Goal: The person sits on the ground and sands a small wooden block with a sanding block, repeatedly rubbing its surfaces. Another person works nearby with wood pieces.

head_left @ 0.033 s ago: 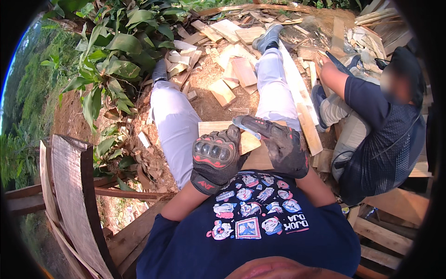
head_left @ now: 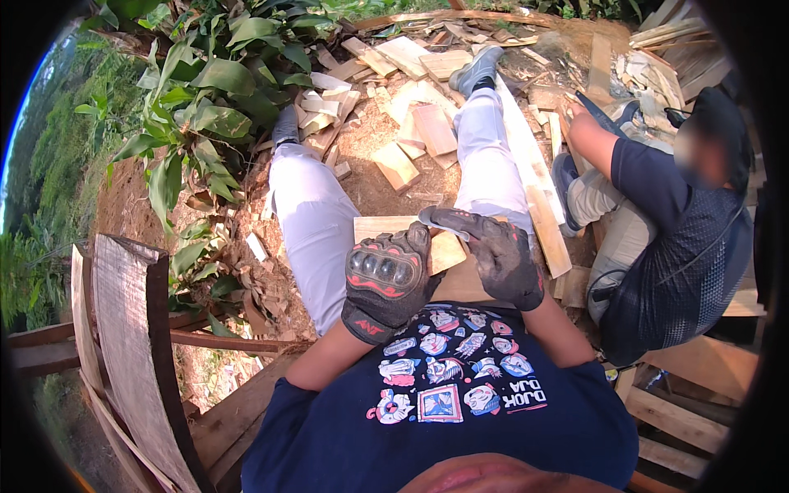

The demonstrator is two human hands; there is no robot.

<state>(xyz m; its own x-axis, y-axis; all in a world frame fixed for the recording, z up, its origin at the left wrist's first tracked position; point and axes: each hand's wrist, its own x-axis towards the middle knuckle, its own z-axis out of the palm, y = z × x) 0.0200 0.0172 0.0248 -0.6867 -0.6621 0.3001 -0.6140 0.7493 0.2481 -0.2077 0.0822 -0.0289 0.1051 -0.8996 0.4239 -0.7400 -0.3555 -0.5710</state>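
Head view: a gloved left hand [head_left: 385,275] is gripping a wood block [head_left: 446,253] over a board [head_left: 378,228] between the legs [head_left: 311,218]. The gloved right hand [head_left: 503,261] is curling beside the block; whether it is holding anything, I cannot tell.

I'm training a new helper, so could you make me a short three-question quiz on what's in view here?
1. Multiple choice: what is the main colour of the gloves on the left hand and right hand? A) white; B) black; C) yellow.
2. True or false: the broad-leaved plant is to the left of the gloved hands in the view.
3. Where is the small wooden block?

Key:
1. B.
2. True.
3. Between the two hands, with a wider board behind it in the view.
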